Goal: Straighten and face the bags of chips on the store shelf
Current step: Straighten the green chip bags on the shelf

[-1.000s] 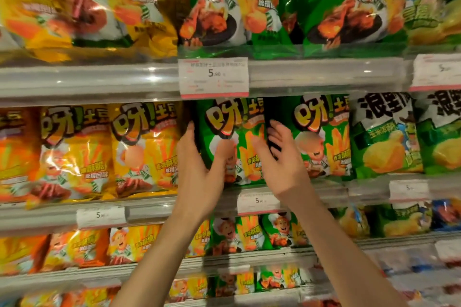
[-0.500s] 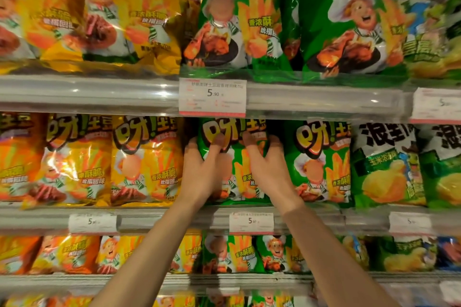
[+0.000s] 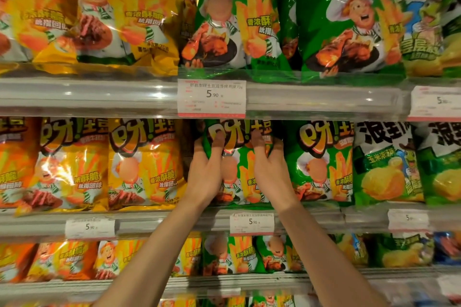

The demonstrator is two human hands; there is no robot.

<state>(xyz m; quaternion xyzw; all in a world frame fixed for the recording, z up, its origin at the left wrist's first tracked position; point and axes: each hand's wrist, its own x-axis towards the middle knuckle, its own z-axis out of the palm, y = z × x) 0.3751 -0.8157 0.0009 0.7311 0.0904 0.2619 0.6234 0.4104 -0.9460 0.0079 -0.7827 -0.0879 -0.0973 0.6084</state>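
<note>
the scene was a store aisle of stacked shelves, each edged by a clear plastic rail. the upper shelf (image 3: 99, 95) ran across the frame at about 12 o'clock from the hands and carried large yellow bags (image 3: 129, 17) at 10 o'clock and large green bags (image 3: 349, 20) at 1 o'clock. a white price tag (image 3: 211, 98) reading 5.90 hung on its rail straight above the hands. the middle shelf (image 3: 149, 222) held yellow and orange bags (image 3: 142, 164) out at 9 o'clock, and pale green corn-snack bags (image 3: 386, 162) at 3 o'clock. a lower shelf (image 3: 74, 284) at 6 o'clock showed smaller bags of the same brands, blurred.

the green chip bag (image 3: 237, 164) stood upright on the middle shelf, face forward, between a yellow bag and a second green bag (image 3: 321, 162). the left hand (image 3: 205, 169) gripped its left edge, thumb pressed on the front near the logo and fingers curled behind. the right hand (image 3: 270, 167) gripped the right edge the same way.

half a second earlier both hands lay nearer the middle of the bag's front; they had since slid a little higher and wrapped round its two top corners. the view had also tipped upward, so the upper shelf's bags filled more of the frame.
</note>
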